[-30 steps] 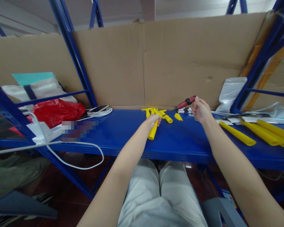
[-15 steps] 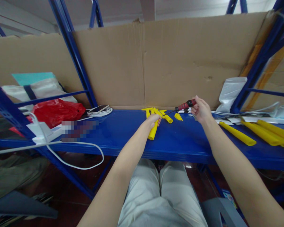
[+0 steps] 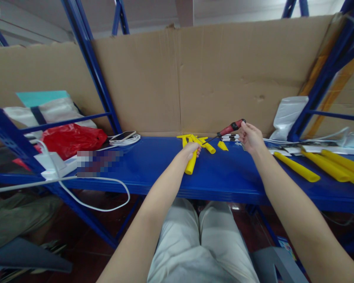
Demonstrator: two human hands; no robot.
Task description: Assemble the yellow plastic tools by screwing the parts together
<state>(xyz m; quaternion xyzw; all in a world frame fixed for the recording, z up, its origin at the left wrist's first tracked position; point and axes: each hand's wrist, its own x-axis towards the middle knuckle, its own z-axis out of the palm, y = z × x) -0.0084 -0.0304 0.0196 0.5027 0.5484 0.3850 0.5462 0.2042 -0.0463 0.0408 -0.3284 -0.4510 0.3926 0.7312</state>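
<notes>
My left hand (image 3: 192,148) is closed around a yellow plastic piece (image 3: 190,167), a tube-like handle whose lower end sticks out below my fingers. In my right hand (image 3: 250,137), the fingertips pinch the rear end of a screwdriver (image 3: 230,128) with a red and black handle. Its thin dark shaft slants down to the left, and its tip is hidden at my left fingers. Just behind and beside my left hand lies another yellow tubular piece (image 3: 210,148). A small yellow piece (image 3: 223,146) rests under the screwdriver. Small bright bits (image 3: 238,144), too small to name, lie near my right hand.
More yellow tubular pieces (image 3: 296,167) lie at the right on the blue shelf (image 3: 153,167). A phone (image 3: 122,136) rests on a coiled white cable at the left, near a red plastic bag (image 3: 72,139). Cardboard (image 3: 212,78) walls the back. Blue posts (image 3: 90,65) flank the shelf.
The screwdriver's handle has turned and its rear end tilts slightly higher. My right fingers have shifted to the underside of that end. My left hand and the yellow piece have stayed put.
</notes>
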